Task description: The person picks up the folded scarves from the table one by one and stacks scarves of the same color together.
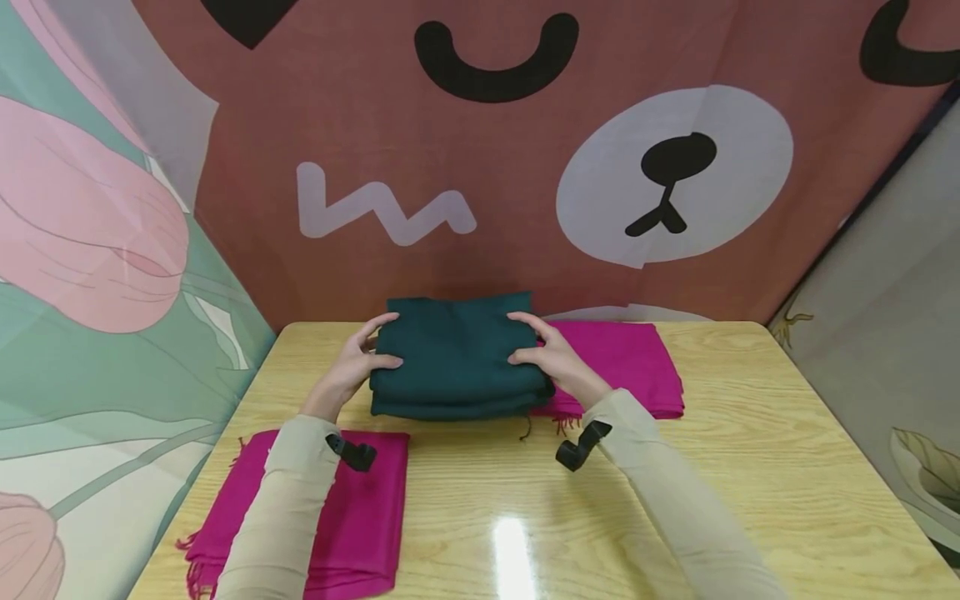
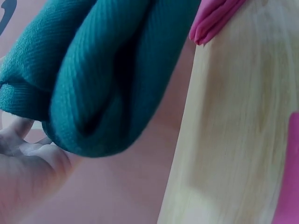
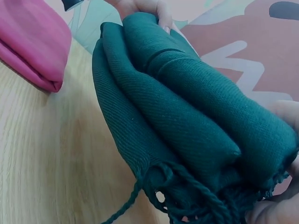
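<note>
Evenly Held: Folded Green Cloth Gripped at Both Ends

At the far side of the counter, a folded dark green cloth is held between two hands. Its left end is gripped by the left hand and its right end by the right hand. On each side, the thumb and a finger are laid over the top face; the fingers underneath are hidden in the head view. By being pinched at opposite ends, the stacked layers are probably held together and the weight shared. The bundle seems to be lifted off the counter, though its underside is not fully shown.

At the right-hand end, a knotted fringe is left hanging, perhaps because only the thicker folds are grasped.

Just beside the bundle, and partly covered by it in the head view, a right magenta cloth is laid folded near the far edge. Nearer the person, a left magenta cloth is laid beneath the left forearm, presumably set aside so that the middle is free.
</note>
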Action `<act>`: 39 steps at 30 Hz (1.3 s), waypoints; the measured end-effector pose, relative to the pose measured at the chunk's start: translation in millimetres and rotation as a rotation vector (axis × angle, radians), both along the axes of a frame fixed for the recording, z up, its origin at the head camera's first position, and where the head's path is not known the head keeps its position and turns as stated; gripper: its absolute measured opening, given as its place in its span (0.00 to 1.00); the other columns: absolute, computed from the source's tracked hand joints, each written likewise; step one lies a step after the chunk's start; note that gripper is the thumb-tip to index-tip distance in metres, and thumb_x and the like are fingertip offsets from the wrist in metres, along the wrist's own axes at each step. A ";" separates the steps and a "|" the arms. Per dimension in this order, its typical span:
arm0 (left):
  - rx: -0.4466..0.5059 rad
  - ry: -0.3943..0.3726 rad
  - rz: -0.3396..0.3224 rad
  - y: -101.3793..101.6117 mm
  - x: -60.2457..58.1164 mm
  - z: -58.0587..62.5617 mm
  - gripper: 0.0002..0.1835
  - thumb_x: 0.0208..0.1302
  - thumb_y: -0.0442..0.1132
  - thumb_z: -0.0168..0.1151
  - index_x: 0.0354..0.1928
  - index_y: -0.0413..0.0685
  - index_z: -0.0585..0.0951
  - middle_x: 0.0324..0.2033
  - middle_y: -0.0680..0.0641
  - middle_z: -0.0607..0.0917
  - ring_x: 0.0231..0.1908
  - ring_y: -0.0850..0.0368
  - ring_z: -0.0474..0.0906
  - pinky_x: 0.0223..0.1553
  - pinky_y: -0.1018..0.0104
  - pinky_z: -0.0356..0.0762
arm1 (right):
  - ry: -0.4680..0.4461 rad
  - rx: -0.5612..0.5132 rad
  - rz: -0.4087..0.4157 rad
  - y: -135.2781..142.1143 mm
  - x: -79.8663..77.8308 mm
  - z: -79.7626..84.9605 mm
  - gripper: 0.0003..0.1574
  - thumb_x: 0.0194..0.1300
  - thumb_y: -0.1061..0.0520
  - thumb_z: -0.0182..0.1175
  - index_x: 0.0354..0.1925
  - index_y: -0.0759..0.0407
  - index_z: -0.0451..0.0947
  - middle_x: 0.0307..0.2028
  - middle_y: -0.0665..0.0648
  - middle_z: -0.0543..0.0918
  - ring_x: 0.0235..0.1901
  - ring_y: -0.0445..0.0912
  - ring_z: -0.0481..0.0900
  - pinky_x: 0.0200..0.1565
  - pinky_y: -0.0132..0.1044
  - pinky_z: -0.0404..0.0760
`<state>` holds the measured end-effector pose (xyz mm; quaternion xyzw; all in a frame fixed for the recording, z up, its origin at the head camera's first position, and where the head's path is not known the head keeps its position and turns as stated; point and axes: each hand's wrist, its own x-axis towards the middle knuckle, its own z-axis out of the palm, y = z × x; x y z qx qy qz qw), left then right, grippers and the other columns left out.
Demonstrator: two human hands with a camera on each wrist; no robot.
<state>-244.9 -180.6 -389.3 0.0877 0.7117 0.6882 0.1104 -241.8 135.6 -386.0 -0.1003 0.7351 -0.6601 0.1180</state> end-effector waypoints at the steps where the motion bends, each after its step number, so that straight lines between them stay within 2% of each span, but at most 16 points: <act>1: 0.001 0.002 0.002 -1.2 -1.0 -0.4 0.39 0.52 0.22 0.60 0.66 0.51 0.61 0.51 0.37 0.67 0.44 0.51 0.73 0.41 0.60 0.76 | -0.001 -0.003 -0.001 -1.9 -1.2 -0.4 0.43 0.50 0.67 0.63 0.64 0.49 0.63 0.63 0.58 0.55 0.56 0.56 0.60 0.50 0.48 0.70; 10: -0.011 0.007 0.018 -15.9 -11.9 -5.4 0.39 0.53 0.22 0.59 0.66 0.52 0.61 0.52 0.38 0.66 0.45 0.52 0.71 0.42 0.63 0.76 | -0.016 -0.023 -0.035 -19.1 -11.0 -5.1 0.43 0.48 0.69 0.63 0.62 0.47 0.65 0.60 0.58 0.61 0.55 0.55 0.63 0.51 0.48 0.69; 14: -0.022 -0.008 0.012 -22.1 -15.7 -3.9 0.39 0.53 0.21 0.58 0.67 0.51 0.60 0.55 0.37 0.64 0.46 0.52 0.70 0.42 0.63 0.75 | -0.033 -0.024 -0.045 -27.2 -15.0 -8.8 0.42 0.48 0.68 0.64 0.61 0.46 0.66 0.62 0.56 0.60 0.57 0.53 0.61 0.52 0.48 0.69; 16: -0.031 -0.022 0.008 -22.5 -14.6 1.3 0.40 0.53 0.21 0.57 0.68 0.49 0.58 0.57 0.36 0.62 0.47 0.51 0.69 0.42 0.64 0.75 | -0.036 -0.030 -0.046 -30.9 -16.9 -10.9 0.42 0.48 0.69 0.63 0.61 0.46 0.66 0.62 0.56 0.60 0.56 0.53 0.61 0.52 0.47 0.69; 20: -0.043 -0.044 0.009 -26.6 -19.7 -1.0 0.40 0.53 0.20 0.57 0.68 0.49 0.58 0.58 0.35 0.60 0.49 0.48 0.67 0.42 0.63 0.75 | -0.033 -0.036 -0.057 -37.1 -22.7 -18.0 0.43 0.47 0.70 0.63 0.61 0.48 0.66 0.61 0.57 0.62 0.55 0.54 0.63 0.53 0.47 0.68; 23: -0.053 -0.051 0.016 -30.8 -27.4 -9.3 0.40 0.52 0.21 0.57 0.67 0.51 0.59 0.58 0.35 0.61 0.50 0.46 0.66 0.43 0.63 0.75 | -0.035 -0.021 -0.069 -40.5 -27.7 -23.4 0.43 0.47 0.70 0.63 0.61 0.48 0.66 0.62 0.58 0.58 0.56 0.54 0.60 0.54 0.47 0.67; 28: -0.057 -0.061 0.023 -34.3 -35.9 -16.6 0.40 0.53 0.20 0.56 0.67 0.51 0.59 0.59 0.35 0.61 0.52 0.44 0.66 0.43 0.62 0.74 | -0.035 -0.005 -0.076 -45.8 -34.7 -33.0 0.43 0.48 0.70 0.62 0.62 0.48 0.65 0.67 0.56 0.49 0.60 0.54 0.55 0.55 0.49 0.64; 34: -0.071 -0.075 0.032 -35.7 -43.1 -27.6 0.39 0.54 0.21 0.55 0.68 0.50 0.59 0.64 0.38 0.54 0.59 0.42 0.56 0.53 0.55 0.65 | -0.075 0.011 -0.072 -49.3 -42.0 -49.9 0.42 0.50 0.68 0.62 0.62 0.46 0.64 0.66 0.55 0.52 0.60 0.53 0.53 0.52 0.46 0.69; 39: -0.094 -0.068 0.050 -35.1 -49.7 -41.9 0.38 0.52 0.20 0.55 0.66 0.50 0.61 0.64 0.38 0.56 0.58 0.41 0.58 0.54 0.51 0.63 | -0.086 0.004 -0.092 -52.5 -45.5 -63.5 0.42 0.50 0.69 0.62 0.62 0.45 0.65 0.66 0.54 0.52 0.61 0.53 0.52 0.50 0.44 0.71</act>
